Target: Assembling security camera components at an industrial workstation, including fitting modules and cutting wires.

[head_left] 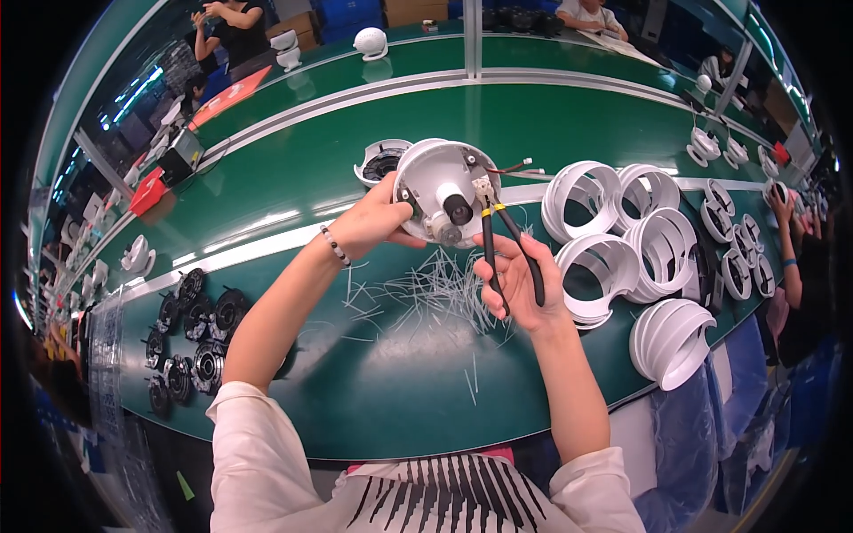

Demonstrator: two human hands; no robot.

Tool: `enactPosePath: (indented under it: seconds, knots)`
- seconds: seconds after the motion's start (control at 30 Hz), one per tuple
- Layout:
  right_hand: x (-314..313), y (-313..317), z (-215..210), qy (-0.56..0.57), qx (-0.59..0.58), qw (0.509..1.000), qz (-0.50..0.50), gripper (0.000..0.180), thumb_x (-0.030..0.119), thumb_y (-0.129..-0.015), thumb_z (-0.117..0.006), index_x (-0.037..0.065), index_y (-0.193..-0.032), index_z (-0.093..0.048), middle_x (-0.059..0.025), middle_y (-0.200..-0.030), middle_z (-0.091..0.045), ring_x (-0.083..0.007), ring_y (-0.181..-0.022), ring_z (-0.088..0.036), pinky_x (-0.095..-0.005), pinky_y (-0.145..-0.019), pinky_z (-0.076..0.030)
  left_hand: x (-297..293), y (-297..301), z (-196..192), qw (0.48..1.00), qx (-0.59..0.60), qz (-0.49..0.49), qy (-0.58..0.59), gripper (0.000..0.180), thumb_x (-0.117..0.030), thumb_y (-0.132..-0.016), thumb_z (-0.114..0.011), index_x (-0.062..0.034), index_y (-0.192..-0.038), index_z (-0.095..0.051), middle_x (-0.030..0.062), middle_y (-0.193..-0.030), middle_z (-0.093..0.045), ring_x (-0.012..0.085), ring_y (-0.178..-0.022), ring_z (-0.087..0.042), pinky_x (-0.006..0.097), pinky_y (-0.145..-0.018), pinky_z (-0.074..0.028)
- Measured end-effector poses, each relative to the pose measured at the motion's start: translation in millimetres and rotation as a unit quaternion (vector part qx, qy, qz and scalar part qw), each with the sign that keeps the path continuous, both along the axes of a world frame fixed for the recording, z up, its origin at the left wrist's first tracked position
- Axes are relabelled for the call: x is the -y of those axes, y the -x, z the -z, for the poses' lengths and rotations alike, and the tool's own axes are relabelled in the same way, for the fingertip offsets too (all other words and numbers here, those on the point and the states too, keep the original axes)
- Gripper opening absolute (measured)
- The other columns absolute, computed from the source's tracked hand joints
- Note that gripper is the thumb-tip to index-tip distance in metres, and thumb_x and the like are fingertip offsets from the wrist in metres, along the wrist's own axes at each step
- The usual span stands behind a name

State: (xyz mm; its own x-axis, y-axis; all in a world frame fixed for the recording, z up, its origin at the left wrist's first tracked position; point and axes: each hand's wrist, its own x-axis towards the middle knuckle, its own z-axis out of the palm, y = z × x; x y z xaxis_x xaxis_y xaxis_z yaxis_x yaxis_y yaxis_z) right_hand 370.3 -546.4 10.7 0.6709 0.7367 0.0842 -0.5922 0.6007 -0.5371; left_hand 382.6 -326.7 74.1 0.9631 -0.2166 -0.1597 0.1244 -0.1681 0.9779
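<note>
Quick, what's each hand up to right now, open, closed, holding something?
Left hand: closed on the edge of a white, bowl-shaped plastic housing.
Right hand: holding black-handled, yellow-banded metal pliers, handles spread apart.

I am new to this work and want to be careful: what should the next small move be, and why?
Perhaps the right hand should gently close the pliers, while the left hand steadies the housing: the handles stand apart and the tips reach the pale part inside. What lies between the tips is too small to tell.
</note>
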Motion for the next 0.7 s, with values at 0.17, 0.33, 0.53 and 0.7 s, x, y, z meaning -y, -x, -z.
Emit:
enactPosePath:
  seconds: [0.17,0.33,0.53,0.7]
  knots:
    - [-1,-3,7,-0.049,0.041,0.998,0.004,0.051,0.036,-0.085,-0.033,-0.002,-0.119,-0.039,-0.016,-0.084,-0.056,-0.0236,-0.053,-0.054,-0.0301,-0.043,-0.045,-1,-22,13,0.987,0.075,-0.141,-0.012,0.054,0.004,-0.072,-0.037,-0.0059,-0.124,-0.025,0.0141,-0.112,-0.044,0.0241,-0.093,-0.054,0.031,-0.066,-0.054]
    - [3,-4,8,-0.113,0.096,0.987,-0.055,0.062,0.041,-0.081,-0.036,-0.004,-0.123,-0.032,-0.0205,-0.091,-0.054,-0.0269,-0.057,-0.055,-0.031,-0.048,-0.045,-17,-37,31,0.784,0.511,-0.265,-0.233,0.058,0.004,-0.069,-0.046,0.0017,-0.124,-0.026,0.0228,-0.119,-0.037,0.0372,-0.11,-0.039,0.037,-0.093,-0.031]
    - [7,3,-2,-0.072,0.173,0.971,-0.149,0.07,0.04,-0.071,-0.052,-0.013,-0.115,-0.035,-0.0224,-0.083,-0.055,-0.022,-0.053,-0.056,-0.0263,-0.045,-0.046,-34,-22,9,0.655,0.642,-0.293,-0.272,0.061,0.007,-0.072,-0.052,0.0008,-0.127,-0.025,0.0159,-0.124,-0.038,0.0265,-0.112,-0.041,0.033,-0.094,-0.031]
    - [-4,15,-5,-0.052,0.264,0.901,-0.34,0.063,0.017,-0.059,-0.07,-0.008,-0.112,-0.046,-0.0176,-0.085,-0.06,-0.0159,-0.061,-0.059,-0.0209,-0.054,-0.048,-29,-9,9,0.706,0.627,-0.269,-0.19,0.066,0.003,-0.07,-0.059,-0.0005,-0.126,-0.024,0.0139,-0.127,-0.032,0.0236,-0.115,-0.037,0.032,-0.096,-0.031]
